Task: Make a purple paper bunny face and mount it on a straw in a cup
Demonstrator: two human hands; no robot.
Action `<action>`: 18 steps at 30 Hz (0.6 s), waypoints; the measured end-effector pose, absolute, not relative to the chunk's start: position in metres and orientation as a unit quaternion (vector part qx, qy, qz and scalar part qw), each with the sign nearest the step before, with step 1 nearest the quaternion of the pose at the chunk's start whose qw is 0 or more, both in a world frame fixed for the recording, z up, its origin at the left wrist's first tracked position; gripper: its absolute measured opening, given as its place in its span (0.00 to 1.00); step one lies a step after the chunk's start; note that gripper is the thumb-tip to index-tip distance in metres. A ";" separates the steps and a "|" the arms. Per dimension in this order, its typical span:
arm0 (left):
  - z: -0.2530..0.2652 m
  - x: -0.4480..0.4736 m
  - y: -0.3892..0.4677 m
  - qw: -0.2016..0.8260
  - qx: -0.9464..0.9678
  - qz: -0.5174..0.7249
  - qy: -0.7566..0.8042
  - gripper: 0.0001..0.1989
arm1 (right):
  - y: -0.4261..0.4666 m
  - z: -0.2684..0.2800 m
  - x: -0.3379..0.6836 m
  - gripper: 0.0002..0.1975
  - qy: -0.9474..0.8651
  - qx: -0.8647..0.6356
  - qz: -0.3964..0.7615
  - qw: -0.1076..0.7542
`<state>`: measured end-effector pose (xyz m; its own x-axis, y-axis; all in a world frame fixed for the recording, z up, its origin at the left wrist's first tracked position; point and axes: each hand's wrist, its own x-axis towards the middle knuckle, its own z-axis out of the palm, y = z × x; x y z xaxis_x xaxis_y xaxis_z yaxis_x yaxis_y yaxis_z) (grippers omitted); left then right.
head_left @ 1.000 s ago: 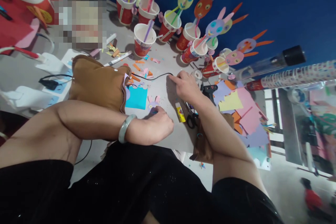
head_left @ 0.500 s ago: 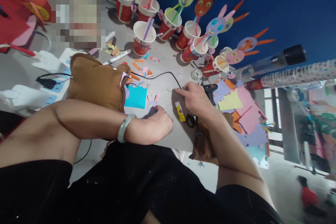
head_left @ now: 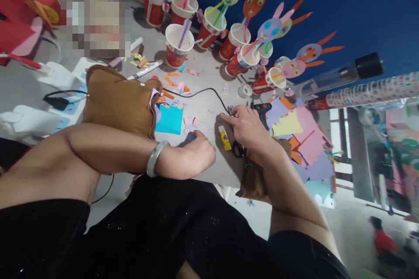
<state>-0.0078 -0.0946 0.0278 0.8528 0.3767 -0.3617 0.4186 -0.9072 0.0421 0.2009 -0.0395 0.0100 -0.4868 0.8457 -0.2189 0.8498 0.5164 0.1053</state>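
Note:
My left hand [head_left: 196, 154], fingers curled, rests low on the table, its fingertips on a small lilac paper rabbit face [head_left: 189, 128] with pink ears. Those fingertips partly cover the face. To the right, my right hand [head_left: 247, 124] is over the tabletop with its index finger stretched out to the left; its other fingers are partly hidden. A small shiny item shows at its knuckles, too small to name. Just below that hand lie a yellow glue stick [head_left: 224, 138] and black-handled scissors [head_left: 238, 149]. A black glue gun [head_left: 262, 112] is close behind it.
A brown cushion [head_left: 119, 104] and a blue paper sheet [head_left: 170, 120] lie left. Red paper cups [head_left: 178, 54] with paper rabbit faces on straws line the back. Coloured paper [head_left: 312, 139] is piled at right. A black cord [head_left: 199, 92] crosses the table beside paper scraps.
My right hand has shifted very slightly to the right, and a small shiny item now shows beside its knuckles. The left hand stays on the rabbit face.

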 end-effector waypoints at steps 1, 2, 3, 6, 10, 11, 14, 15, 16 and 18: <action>0.028 -0.008 -0.095 0.058 0.961 -0.174 0.208 0.15 | -0.040 0.012 0.205 0.27 0.862 0.493 -0.007 0.122; 0.028 -0.008 -0.095 0.059 0.960 -0.172 0.213 0.15 | -0.041 0.013 0.208 0.26 0.862 0.492 -0.009 0.123; 0.028 -0.008 -0.095 0.062 0.959 -0.169 0.218 0.15 | -0.041 0.013 0.211 0.26 0.862 0.491 -0.013 0.126; 0.028 -0.007 -0.095 0.076 0.957 -0.163 0.227 0.15 | -0.042 0.010 0.214 0.27 0.860 0.490 -0.030 0.139; 0.026 -0.007 -0.094 0.078 0.959 -0.172 0.212 0.17 | -0.039 0.003 0.207 0.28 0.860 0.488 -0.043 0.141; 0.025 -0.007 -0.094 0.076 0.960 -0.171 0.210 0.17 | -0.038 0.002 0.204 0.28 0.860 0.488 -0.044 0.140; 0.025 -0.007 -0.093 0.077 0.960 -0.174 0.207 0.18 | -0.031 -0.001 0.198 0.29 0.860 0.491 -0.054 0.129; 0.025 -0.007 -0.093 0.079 0.959 -0.175 0.207 0.18 | -0.028 -0.002 0.197 0.30 0.860 0.493 -0.057 0.122; 0.025 -0.007 -0.093 0.080 0.959 -0.175 0.207 0.18 | -0.025 -0.002 0.197 0.31 0.859 0.496 -0.059 0.115; 0.026 -0.007 -0.093 0.082 0.959 -0.175 0.206 0.18 | -0.020 -0.004 0.198 0.32 0.852 0.510 -0.053 0.105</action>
